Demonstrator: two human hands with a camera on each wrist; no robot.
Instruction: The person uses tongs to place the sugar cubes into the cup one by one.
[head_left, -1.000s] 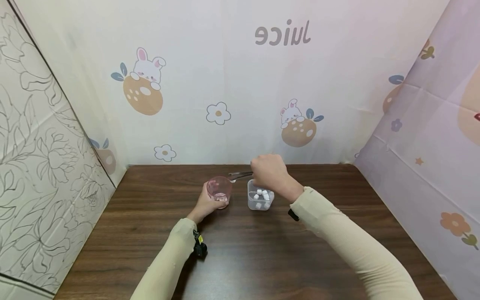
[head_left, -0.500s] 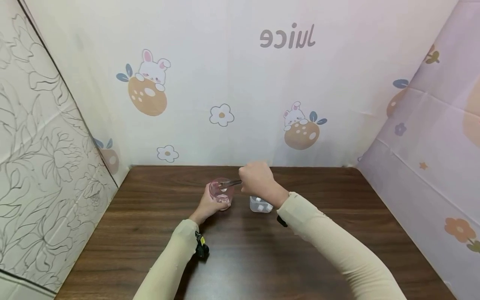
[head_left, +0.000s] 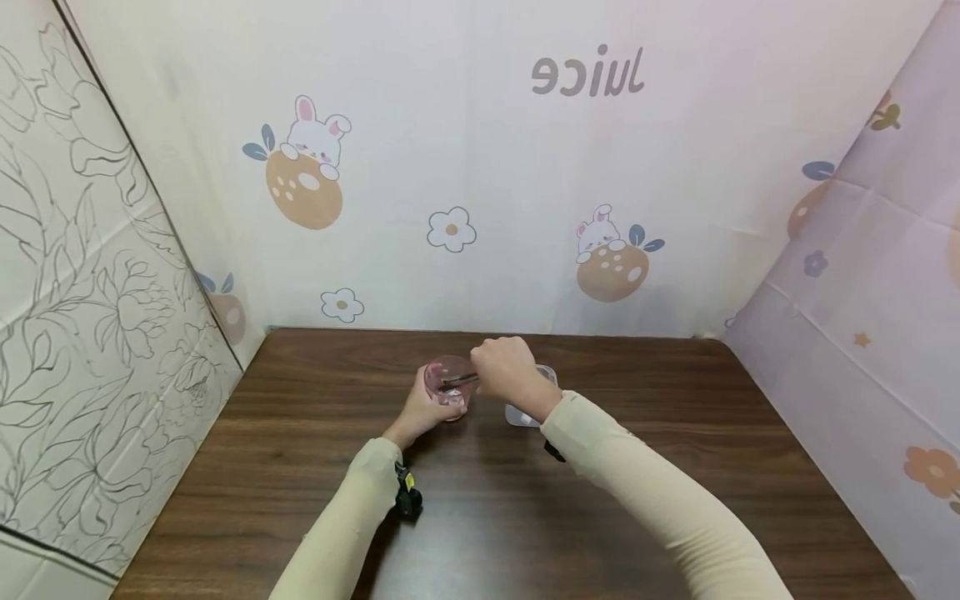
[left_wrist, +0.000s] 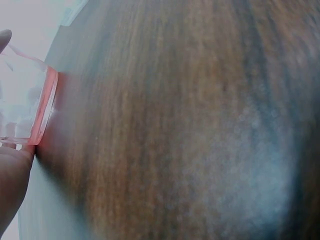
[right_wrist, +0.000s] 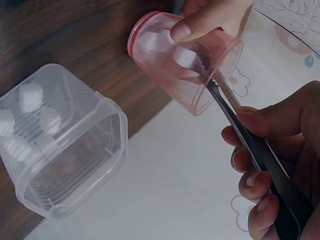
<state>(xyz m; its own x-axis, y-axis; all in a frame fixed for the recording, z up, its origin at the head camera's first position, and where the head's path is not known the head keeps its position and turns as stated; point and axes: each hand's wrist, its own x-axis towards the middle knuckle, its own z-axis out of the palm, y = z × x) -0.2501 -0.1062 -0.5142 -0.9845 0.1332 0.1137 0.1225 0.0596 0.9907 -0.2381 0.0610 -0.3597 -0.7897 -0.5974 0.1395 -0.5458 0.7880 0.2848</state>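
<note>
My left hand (head_left: 423,410) grips a clear pink plastic cup (right_wrist: 172,82), thumb and fingers round its side. In the right wrist view, my right hand (right_wrist: 280,135) holds dark metal tongs (right_wrist: 257,157), whose serrated tips reach through the cup's mouth. Near those tips, inside the cup, is a white cube (right_wrist: 185,56); I cannot tell if the tips still pinch it. Another white shape shows by the cup's base. To the right of the cup, a clear plastic box (right_wrist: 122,132) holds several white cubes (right_wrist: 31,96); my right hand partly covers it in the head view.
Everything stands on a dark wood-grain table (head_left: 480,500), near its back edge. A cloth wall (head_left: 405,150) printed with rabbits and flowers rises right behind, with side panels at left and right.
The right hand has moved left from over the clear box to the cup, lowering the tongs with a white cube into it. The left hand keeps its hold on the cup.
</note>
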